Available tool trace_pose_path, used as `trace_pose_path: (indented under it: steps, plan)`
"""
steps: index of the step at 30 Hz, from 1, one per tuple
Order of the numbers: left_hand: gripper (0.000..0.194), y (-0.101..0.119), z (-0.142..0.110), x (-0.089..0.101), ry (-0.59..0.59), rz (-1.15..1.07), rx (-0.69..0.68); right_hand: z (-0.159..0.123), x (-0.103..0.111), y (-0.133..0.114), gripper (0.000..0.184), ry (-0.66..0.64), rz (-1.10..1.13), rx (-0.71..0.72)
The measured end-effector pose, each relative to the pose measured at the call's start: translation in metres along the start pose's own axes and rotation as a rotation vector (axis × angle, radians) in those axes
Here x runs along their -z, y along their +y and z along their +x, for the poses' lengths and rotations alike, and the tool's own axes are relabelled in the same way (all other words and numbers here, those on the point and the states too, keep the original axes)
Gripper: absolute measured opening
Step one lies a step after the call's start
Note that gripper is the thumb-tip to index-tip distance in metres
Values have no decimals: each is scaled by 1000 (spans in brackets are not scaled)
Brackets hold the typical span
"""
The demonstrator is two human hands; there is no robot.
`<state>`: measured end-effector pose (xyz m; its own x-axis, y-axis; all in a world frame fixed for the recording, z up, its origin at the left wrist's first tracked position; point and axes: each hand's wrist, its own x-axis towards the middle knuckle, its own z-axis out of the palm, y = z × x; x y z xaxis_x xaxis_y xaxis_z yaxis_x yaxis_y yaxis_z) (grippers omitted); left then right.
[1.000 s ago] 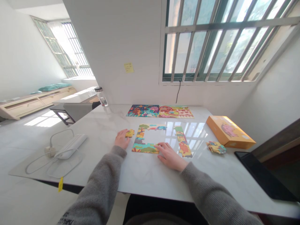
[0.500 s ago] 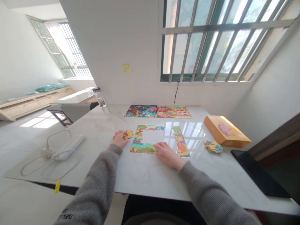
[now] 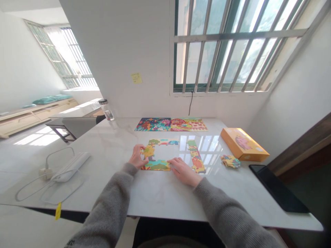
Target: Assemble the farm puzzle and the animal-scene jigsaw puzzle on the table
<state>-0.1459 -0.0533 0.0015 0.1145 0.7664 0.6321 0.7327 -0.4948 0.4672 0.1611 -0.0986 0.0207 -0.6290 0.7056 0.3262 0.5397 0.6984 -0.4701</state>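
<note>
A yellow jigsaw puzzle piece (image 3: 149, 151) is pinched in my left hand (image 3: 137, 157), held over the left side of a partly joined puzzle frame (image 3: 159, 166). Whether more than one piece is in that grip I cannot tell. My right hand (image 3: 185, 171) lies on the table with its fingers stretched out, the fingertips touching the right end of the frame's near strip. Joined pieces (image 3: 197, 160) form a separate strip on the right. The frame's middle shows bare tabletop.
Two colourful picture sheets (image 3: 152, 124) lie by the wall. On the right are a loose pile of pieces (image 3: 230, 161), an orange box (image 3: 244, 144) and a black tablet-like slab (image 3: 279, 189). A power strip (image 3: 72, 167) with cables and a clear bottle (image 3: 107, 111) stand left.
My left hand has moved right from beside the puzzle to over its left side, carrying the yellow piece. My right hand stays at the near strip. The view has shifted slightly.
</note>
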Motion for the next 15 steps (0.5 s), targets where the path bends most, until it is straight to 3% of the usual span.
trace_pose_path:
  steps: [8, 15]
  plan:
    - [53, 89, 13, -37, -122, -127, -312, -9, 24, 0, 29, 395, 32, -65]
    - [50, 126, 24, -63, -146, -238, -358, -23, 46, 17, 46, 302, 54, 37]
